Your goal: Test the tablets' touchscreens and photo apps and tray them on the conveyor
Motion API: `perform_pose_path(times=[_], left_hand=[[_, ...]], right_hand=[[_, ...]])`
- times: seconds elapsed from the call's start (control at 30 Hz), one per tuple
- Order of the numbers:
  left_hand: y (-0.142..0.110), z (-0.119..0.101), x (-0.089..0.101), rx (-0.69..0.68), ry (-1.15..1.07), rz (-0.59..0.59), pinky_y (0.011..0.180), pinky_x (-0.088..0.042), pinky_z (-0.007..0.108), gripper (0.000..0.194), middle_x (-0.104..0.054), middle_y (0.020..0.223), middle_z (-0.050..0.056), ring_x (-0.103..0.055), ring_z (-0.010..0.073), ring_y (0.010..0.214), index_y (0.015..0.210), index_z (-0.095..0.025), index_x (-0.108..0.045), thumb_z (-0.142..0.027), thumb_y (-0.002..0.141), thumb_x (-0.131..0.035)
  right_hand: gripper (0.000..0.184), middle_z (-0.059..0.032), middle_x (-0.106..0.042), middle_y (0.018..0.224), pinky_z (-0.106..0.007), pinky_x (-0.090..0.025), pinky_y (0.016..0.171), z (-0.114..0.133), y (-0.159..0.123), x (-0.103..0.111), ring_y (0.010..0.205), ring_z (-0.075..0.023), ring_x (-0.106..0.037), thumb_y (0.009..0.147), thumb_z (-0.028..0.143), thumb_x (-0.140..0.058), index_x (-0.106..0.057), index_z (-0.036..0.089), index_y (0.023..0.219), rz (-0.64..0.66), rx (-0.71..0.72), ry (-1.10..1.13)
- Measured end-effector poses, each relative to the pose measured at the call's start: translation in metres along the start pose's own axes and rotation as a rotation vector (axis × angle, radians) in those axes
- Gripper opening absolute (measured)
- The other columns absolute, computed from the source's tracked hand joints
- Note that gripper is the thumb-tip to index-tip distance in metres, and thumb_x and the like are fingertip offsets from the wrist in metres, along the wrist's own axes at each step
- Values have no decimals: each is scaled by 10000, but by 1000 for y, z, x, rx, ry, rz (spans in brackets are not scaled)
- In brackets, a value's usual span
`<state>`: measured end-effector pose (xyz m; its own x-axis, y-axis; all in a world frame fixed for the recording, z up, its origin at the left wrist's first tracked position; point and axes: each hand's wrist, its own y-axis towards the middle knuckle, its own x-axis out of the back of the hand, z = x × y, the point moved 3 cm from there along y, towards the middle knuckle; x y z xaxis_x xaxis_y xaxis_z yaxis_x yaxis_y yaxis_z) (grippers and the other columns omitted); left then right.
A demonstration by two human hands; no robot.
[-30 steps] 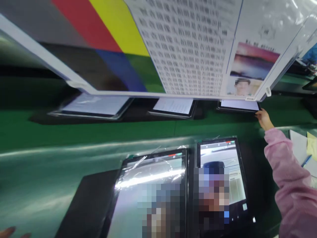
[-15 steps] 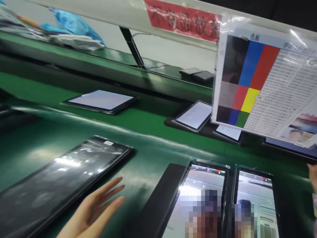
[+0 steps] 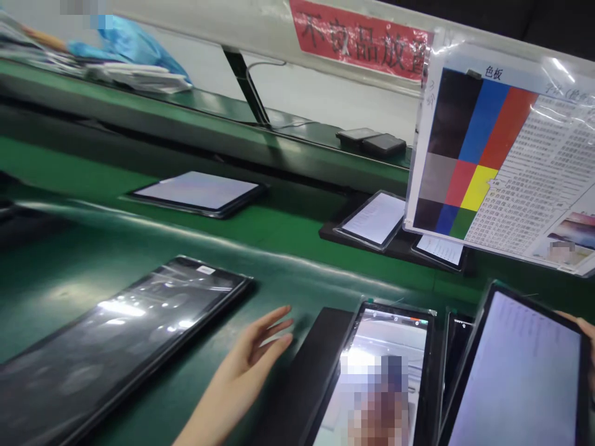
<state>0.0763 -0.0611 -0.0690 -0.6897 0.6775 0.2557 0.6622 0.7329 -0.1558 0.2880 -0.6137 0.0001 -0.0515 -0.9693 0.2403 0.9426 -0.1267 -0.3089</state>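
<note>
My right hand (image 3: 584, 331) shows only partly at the right edge, its fingers on the side of a tablet (image 3: 520, 371) with a pale lit screen. That tablet is tilted and covers most of a darker tablet (image 3: 455, 341) behind it. My left hand (image 3: 253, 353) is empty, fingers stretched out and slightly apart, above the green mat left of a black pad (image 3: 307, 365). On the pad's right lies a tablet (image 3: 334, 409) with a camera picture on its screen. A long dark tablet-like panel (image 3: 134, 341) under clear film lies left of my left hand.
Along the back lie a lit tablet (image 3: 199, 191) and two more lit tablets, one (image 3: 374, 218) resting on a black pad. A plastic-sleeved colour chart (image 3: 493, 161) hangs low at right. A person's blue sleeve (image 3: 134, 46) shows beyond the green ledge (image 3: 209, 121).
The tablet at the far right has been lifted by my right hand and brought forward over its neighbour. My left hand has moved right, still open.
</note>
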Motion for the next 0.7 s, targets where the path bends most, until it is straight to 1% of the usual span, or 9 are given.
perform_pose_path(times=[0.1,0.17,0.23,0.3,0.37,0.4,0.53,0.6,0.7], left_hand=[[2,2,2,-23,-8,6,1157,-519,532,686,-747,1314,98,-644,396,1343,1210,-299,-664,-681,656,-796],[4,7,10,-34,-17,-10,1139,-531,549,660,-760,1277,102,-652,409,1327,1191,-300,-674,-653,649,-804],[6,11,19,-47,-18,-37,1125,-538,566,659,-767,1244,108,-660,420,1310,1180,-292,-678,-645,639,-810],[9,13,28,-57,-5,-50,1119,-543,564,666,-765,1250,114,-665,416,1303,1192,-278,-671,-641,651,-806],[16,12,31,-72,17,-37,1124,-540,549,666,-739,1321,124,-661,397,1313,1234,-266,-649,-636,695,-777],[21,10,29,-85,31,-19,1127,-538,542,662,-720,1361,130,-657,387,1319,1254,-260,-635,-631,720,-756],[63,-3,1,-175,130,83,1106,-547,503,627,-669,1430,155,-653,356,1318,1271,-217,-604,-589,771,-672],[95,-9,-24,-201,184,115,1082,-560,466,587,-680,1402,154,-667,335,1286,1263,-194,-606,-531,785,-658],[146,-19,-59,-202,227,96,1079,-549,447,511,-686,1375,155,-683,302,1221,1286,-154,-612,-432,861,-671]], right_hand=[[428,-70,-813,1082,-545,-585,1066,10,-7,-42,1184,-391,-724,812,644,-550,-808,308,878,174,65,-154],[450,-67,-815,1049,-553,-603,1030,14,-3,-52,1175,-400,-726,805,688,-543,-798,318,807,226,97,-256],[450,-65,-814,1041,-588,-569,1072,17,6,-52,1171,-421,-723,768,722,-584,-798,326,770,256,123,-367],[459,-67,-804,1115,-606,-459,1186,24,16,-48,1229,-436,-688,716,747,-639,-813,326,771,279,196,-463],[503,-60,-773,1241,-598,-322,1277,34,26,-42,1323,-430,-628,698,769,-668,-843,326,861,273,275,-486],[534,-57,-758,1283,-599,-296,1288,40,32,-39,1354,-422,-604,705,780,-664,-851,326,915,246,305,-459],[565,-96,-759,1268,-596,-459,1182,53,60,-42,1321,-410,-619,664,745,-738,-839,287,979,188,293,-261],[551,-110,-760,1253,-551,-519,1117,50,77,-57,1261,-389,-656,626,664,-810,-822,260,1001,243,208,-208],[464,-137,-777,1138,-491,-586,992,41,103,-88,1094,-334,-729,729,530,-833,-793,196,1049,292,81,-228]])
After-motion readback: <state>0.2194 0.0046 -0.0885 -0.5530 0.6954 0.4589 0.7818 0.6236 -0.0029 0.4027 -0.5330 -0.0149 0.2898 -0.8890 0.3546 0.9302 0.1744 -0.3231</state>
